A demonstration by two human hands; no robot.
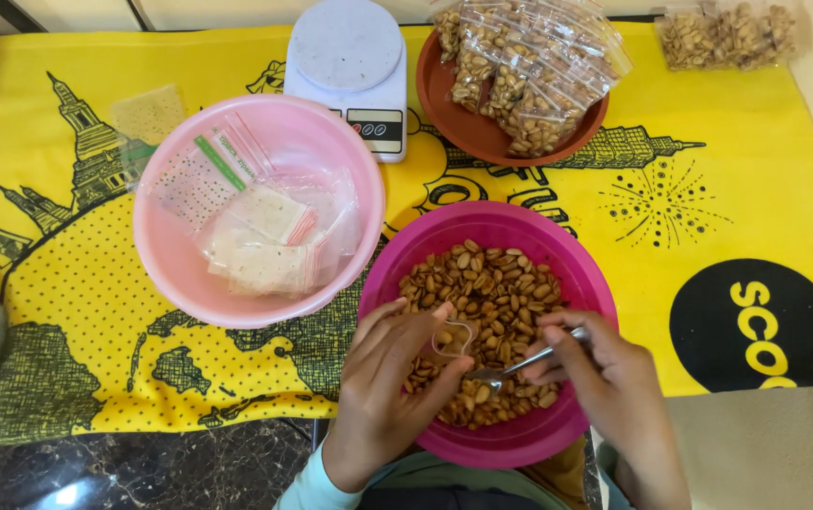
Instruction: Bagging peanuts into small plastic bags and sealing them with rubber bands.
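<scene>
While the yellow cloth (727, 170) covers the worktop, the magenta bowl (586, 274) of peanuts (491, 283) sits nearest the person, whose left hand (392, 378) pinches a small clear bag (452, 338) open and whose right hand (605, 378) grips a spoon (520, 364), apparently mid-fill and needing a steady tip.

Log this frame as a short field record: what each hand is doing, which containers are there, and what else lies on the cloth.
left hand: holds small clear plastic bag open over the nuts
right hand: grips metal spoon, bowl end in the nuts
magenta plastic bowl: holds shelled peanuts
pink plastic bowl: holds empty clear zip bags
brown round plate: piled with filled peanut bags
white kitchen scale: nothing on its platform
surface: yellow printed cloth
</scene>
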